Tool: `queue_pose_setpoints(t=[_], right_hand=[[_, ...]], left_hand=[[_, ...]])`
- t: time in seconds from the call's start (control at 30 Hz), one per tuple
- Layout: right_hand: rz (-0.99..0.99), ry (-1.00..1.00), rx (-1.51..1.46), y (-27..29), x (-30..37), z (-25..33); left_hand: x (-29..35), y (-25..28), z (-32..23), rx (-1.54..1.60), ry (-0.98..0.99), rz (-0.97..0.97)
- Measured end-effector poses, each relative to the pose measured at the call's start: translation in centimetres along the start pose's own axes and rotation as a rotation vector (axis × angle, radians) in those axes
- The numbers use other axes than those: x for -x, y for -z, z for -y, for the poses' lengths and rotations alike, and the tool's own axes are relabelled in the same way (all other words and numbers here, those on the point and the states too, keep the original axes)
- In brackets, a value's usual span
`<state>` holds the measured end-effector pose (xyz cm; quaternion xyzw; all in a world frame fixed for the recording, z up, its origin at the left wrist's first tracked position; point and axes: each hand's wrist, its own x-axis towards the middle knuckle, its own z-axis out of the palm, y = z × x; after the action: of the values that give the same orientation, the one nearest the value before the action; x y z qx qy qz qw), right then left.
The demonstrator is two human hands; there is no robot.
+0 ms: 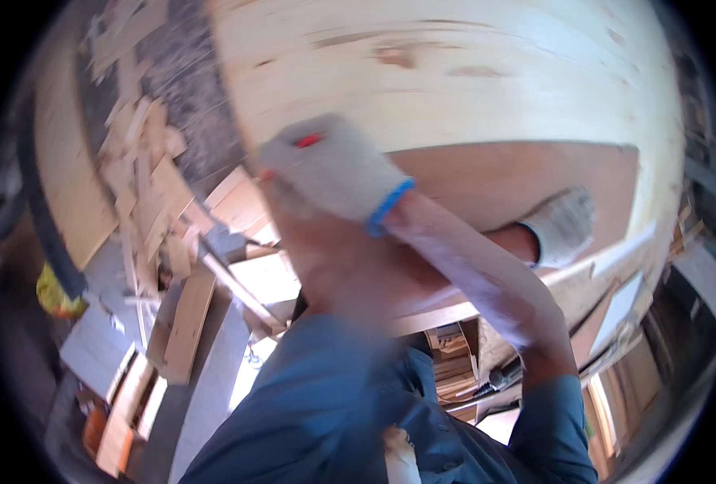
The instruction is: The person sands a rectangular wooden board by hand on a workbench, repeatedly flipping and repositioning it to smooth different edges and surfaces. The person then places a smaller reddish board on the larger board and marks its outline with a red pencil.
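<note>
My forearms cross, the right over the left. My right hand [333, 169], in a pale knit glove with a blue cuff, is closed at the left edge of a pale wood sheet [471, 97]. A small red tool [308, 140] shows between its fingers; most of it is hidden, so its kind cannot be made out. My left hand [563, 226], also gloved, lies on a thin brown board [463, 177] near its right end. That board rests flat on the pale sheet. Motion blurs my left forearm and sleeve.
Wood offcuts [152, 169] are heaped to the left, near a long plank [67, 161]. Below them stand a wooden piece [188, 327] and a yellow bag-like thing [58, 290]. Under the near edge lie stacked strips [453, 363]; more boards [636, 371] are at the right.
</note>
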<state>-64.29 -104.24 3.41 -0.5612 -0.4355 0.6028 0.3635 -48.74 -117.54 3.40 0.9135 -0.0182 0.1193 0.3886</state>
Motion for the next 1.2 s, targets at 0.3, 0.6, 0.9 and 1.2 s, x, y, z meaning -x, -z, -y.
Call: queue_pose_setpoints(t=[0.3,0.6,0.9,1.2], right_hand=[[-0.041,-0.452,-0.074,18.5,7.7,2.2],[-0.475,-0.459,0.184,42.7,20.3,0.8],[-0.364,-0.419,0.072,48.8,22.2,-0.2],[-0.429,-0.269,-0.077,50.7,23.5,-1.0]], left_hand=[[-2.4,-4.1,1.1,0.005,-0.087,-0.335],[-3.2,-1.1,-0.4,-0.084,-0.043,-0.073],[-4.0,-1.5,-0.3,-0.028,-0.044,-0.093],[-5.3,-0.6,-1.4,-0.096,-0.037,-0.072]])
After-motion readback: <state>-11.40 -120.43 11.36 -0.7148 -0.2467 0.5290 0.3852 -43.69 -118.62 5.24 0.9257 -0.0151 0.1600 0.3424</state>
